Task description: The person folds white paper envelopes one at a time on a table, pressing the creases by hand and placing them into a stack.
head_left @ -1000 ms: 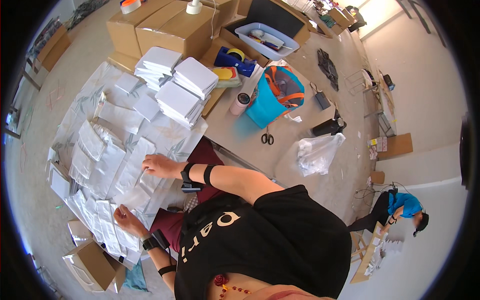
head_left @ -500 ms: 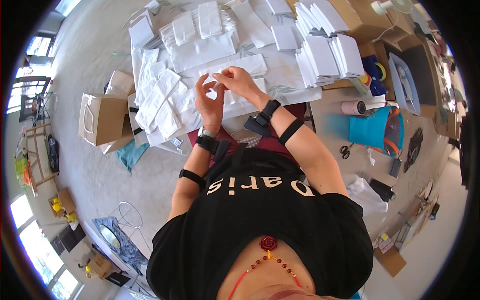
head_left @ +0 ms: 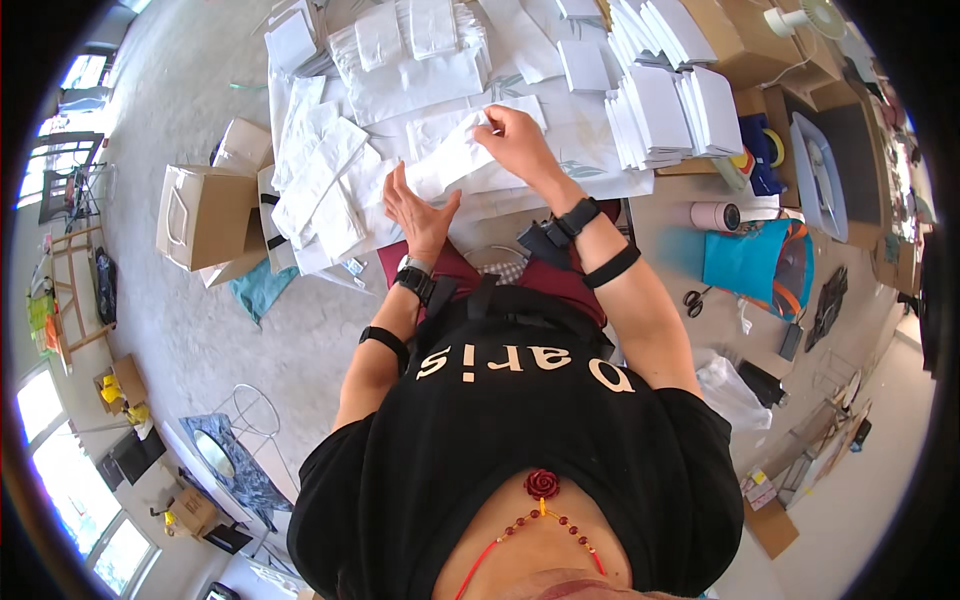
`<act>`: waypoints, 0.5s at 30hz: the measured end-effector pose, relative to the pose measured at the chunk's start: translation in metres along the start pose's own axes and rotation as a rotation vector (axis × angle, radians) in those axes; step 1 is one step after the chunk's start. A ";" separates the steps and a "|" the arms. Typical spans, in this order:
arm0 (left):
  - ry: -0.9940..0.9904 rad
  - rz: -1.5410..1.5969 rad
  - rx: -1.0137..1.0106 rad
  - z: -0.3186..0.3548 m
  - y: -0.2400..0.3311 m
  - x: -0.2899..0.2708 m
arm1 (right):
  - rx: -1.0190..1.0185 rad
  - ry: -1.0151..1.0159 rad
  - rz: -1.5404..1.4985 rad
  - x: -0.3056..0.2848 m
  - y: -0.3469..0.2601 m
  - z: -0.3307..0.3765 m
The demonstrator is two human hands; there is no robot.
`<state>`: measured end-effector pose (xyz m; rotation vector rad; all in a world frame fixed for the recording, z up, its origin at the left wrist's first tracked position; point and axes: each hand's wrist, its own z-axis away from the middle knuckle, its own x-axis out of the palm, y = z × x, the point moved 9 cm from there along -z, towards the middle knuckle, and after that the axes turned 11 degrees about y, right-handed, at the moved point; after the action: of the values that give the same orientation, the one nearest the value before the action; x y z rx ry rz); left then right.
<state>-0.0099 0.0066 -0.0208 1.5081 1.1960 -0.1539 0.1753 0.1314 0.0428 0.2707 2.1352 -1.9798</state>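
My right hand [head_left: 517, 143] pinches the upper right end of a thin, pale white bag [head_left: 447, 160], which slants across the near part of the table. My left hand [head_left: 418, 214] is open at the bag's lower left end, its thumb and fingers spread apart; whether the fingertips touch it is hard to tell. Beneath and behind the held bag lies another flat white piece [head_left: 428, 133]. Loose white bags [head_left: 335, 165] overlap in a heap to the left of my left hand. A pile of white bags [head_left: 405, 85] lies farther back.
Stacks of folded white card pieces [head_left: 655, 115] stand at the table's right side. Cardboard boxes [head_left: 190, 215] sit on the floor at left. A turquoise bag [head_left: 745, 258], a pink cylinder [head_left: 715, 215] and black-handled scissors [head_left: 695, 300] are to the right.
My hands have moved apart, the right one up and to the right. The white bag now stretches out between them, and my left hand has gone from a pinch to spread fingers.
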 end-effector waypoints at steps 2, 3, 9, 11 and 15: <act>-0.001 -0.034 -0.031 0.005 -0.010 0.007 | 0.002 -0.037 0.002 -0.013 -0.004 0.000; 0.012 -0.040 -0.030 0.007 -0.012 0.009 | 0.027 -0.069 -0.007 -0.019 -0.003 0.000; 0.073 0.002 -0.007 0.009 -0.015 0.016 | 0.103 -0.069 0.037 -0.080 -0.010 0.001; 0.065 0.020 -0.008 0.009 -0.016 0.018 | 0.133 -0.026 0.010 -0.100 -0.006 0.002; 0.007 0.068 0.006 0.006 -0.011 0.027 | 0.141 0.060 -0.017 -0.132 0.018 0.001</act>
<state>-0.0028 0.0157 -0.0480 1.5532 1.1494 -0.1068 0.3068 0.1330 0.0629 0.3400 2.0423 -2.1620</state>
